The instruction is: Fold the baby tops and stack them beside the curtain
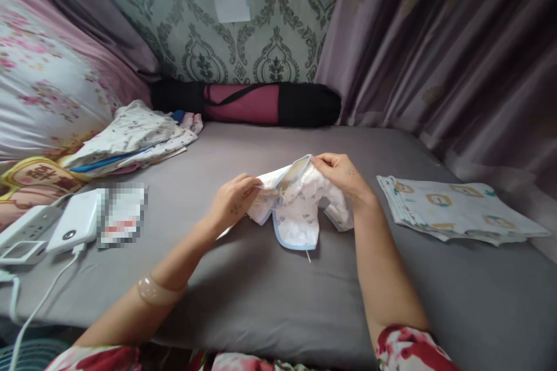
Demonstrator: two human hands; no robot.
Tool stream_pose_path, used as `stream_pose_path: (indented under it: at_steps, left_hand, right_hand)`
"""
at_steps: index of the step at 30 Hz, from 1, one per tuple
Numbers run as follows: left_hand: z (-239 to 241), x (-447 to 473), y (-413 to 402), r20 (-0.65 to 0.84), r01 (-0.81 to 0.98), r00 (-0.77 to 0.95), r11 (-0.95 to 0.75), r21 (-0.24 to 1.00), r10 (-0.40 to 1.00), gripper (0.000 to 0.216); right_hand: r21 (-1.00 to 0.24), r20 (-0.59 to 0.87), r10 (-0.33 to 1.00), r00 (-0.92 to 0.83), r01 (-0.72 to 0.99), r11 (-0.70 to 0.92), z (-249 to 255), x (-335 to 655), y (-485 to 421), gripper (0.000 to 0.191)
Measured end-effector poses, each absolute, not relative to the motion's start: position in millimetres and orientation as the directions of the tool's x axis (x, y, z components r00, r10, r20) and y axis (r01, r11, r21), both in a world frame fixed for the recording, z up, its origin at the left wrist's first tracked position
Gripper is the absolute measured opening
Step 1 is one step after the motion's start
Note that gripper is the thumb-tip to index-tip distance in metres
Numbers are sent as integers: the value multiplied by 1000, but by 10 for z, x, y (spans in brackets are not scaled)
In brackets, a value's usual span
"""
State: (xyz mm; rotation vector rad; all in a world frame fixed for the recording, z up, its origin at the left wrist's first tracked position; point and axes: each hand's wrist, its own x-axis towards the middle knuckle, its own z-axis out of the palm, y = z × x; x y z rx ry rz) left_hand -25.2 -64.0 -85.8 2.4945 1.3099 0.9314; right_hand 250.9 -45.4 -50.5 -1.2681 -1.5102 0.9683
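Note:
A small white baby shirt (298,217) with pale blue trim and a faint grey print hangs between my two hands, just above the grey sheet. My left hand (237,200) pinches its left shoulder, fingers closed on the cloth. On the other side, my right hand (337,173) grips the fabric near the neckline. The neck opening faces up, and one sleeve droops below my right hand. A thin white tie dangles from the blue-edged lower hem. Part of the shirt's left side is hidden behind my left hand.
Folded printed cloth (452,208) lies at the right. Crumpled baby clothes (130,133) are piled at the back left. Nearer on the left are a white power bank (78,220), its cable and a power strip (26,229). A black and maroon long bag (243,103) rests along the wall.

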Motion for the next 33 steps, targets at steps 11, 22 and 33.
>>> stream_pose_path:
  at_steps: [11,22,33]
  left_hand:
    - [-378,-663,-519,320,401,216,-383,832,922,34]
    - [136,-729,-356,684,492,127,-644,586,719,23]
    - [871,-567,-186,736,442,232,-743,502,636,27]
  right_hand:
    - [-902,138,979,-149,390,186,-165,2424,-559,48]
    - [-752,362,915,-178,523,400,310,2349,-588,47]
    - [-712,455,873,-175,517,475,816,2393,-453,50]
